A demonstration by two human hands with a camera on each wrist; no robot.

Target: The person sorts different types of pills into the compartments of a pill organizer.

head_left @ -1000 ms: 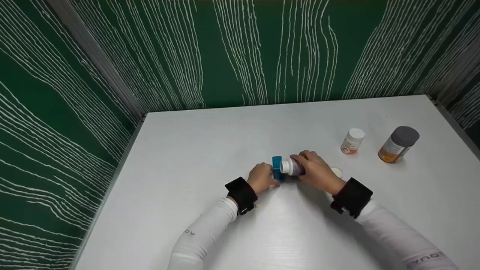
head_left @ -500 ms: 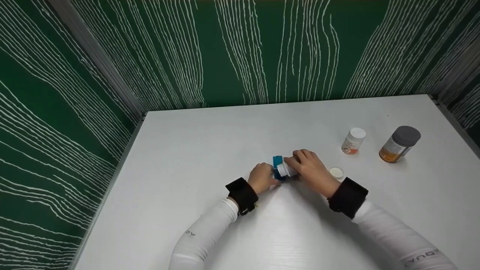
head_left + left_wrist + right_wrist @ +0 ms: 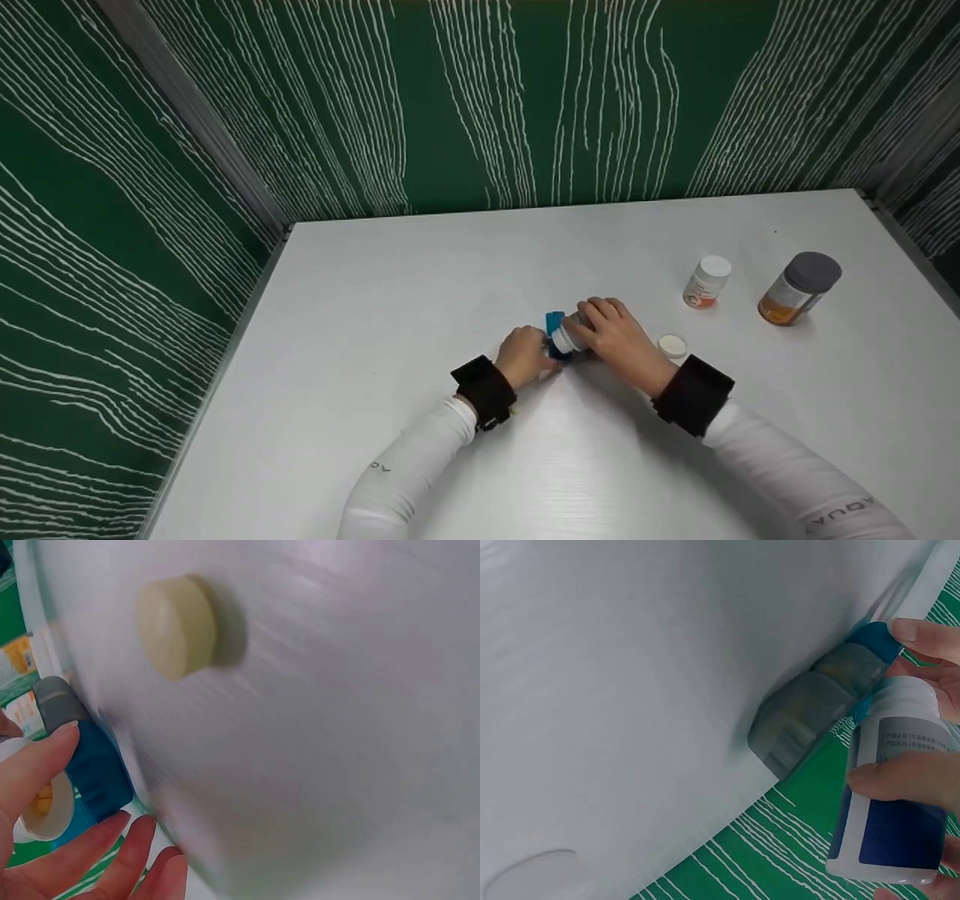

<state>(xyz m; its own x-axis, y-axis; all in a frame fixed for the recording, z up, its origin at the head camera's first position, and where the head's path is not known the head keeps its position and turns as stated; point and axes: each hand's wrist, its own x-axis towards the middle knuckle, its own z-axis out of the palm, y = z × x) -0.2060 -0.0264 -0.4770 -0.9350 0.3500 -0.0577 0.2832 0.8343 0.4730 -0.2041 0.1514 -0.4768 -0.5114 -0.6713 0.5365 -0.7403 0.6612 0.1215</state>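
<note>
My left hand (image 3: 523, 355) holds a blue pill box (image 3: 554, 322) between thumb and fingers. In the right wrist view, its translucent grey part (image 3: 802, 712) reaches out over the table. My right hand (image 3: 619, 341) grips a white pill bottle (image 3: 900, 825) with a grey and blue label. The bottle is uncapped and tilted, its mouth (image 3: 49, 821) at the box. Yellow tablets (image 3: 43, 799) show inside the mouth. What lies in the box's compartments is mostly hidden by the bottle and fingers.
A white cap (image 3: 672, 346) lies beside my right wrist. A white bottle with an orange label (image 3: 706, 283) and a larger grey-lidded jar (image 3: 799, 289) stand at the right of the white table (image 3: 375, 300). A pale yellow tablet (image 3: 176, 626) lies near my left wrist.
The right hand has moved slightly left and tipped the bottle's mouth lower over the pill box. The white cap has come into fuller view. The left hand stays in place.
</note>
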